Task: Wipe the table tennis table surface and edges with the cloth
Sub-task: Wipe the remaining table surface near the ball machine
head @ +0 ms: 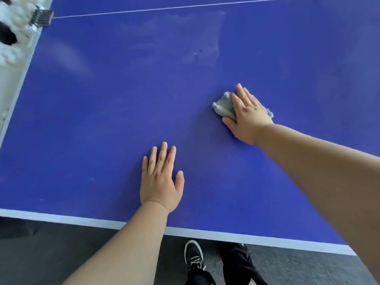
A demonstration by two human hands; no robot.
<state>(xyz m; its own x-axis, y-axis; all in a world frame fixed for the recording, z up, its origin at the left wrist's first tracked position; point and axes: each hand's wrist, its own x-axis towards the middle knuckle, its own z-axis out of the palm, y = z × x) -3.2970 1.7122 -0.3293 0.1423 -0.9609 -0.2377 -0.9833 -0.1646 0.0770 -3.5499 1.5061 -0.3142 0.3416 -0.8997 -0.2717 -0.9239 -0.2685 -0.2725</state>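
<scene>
Head view: the right grip (249,114), fingers extended, presses the grey cloth (223,105) flat on the blue worktop (102,99), well in from the near white edge (82,220). The left grip (161,182) rests released, palm down, nearer that edge.

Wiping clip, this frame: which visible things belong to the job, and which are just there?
Job: grey cloth; right hand pressing it flat; left hand resting flat on the blue table.
Just there: net clamp at the table's left edge; black shoe; dark floor.
</scene>
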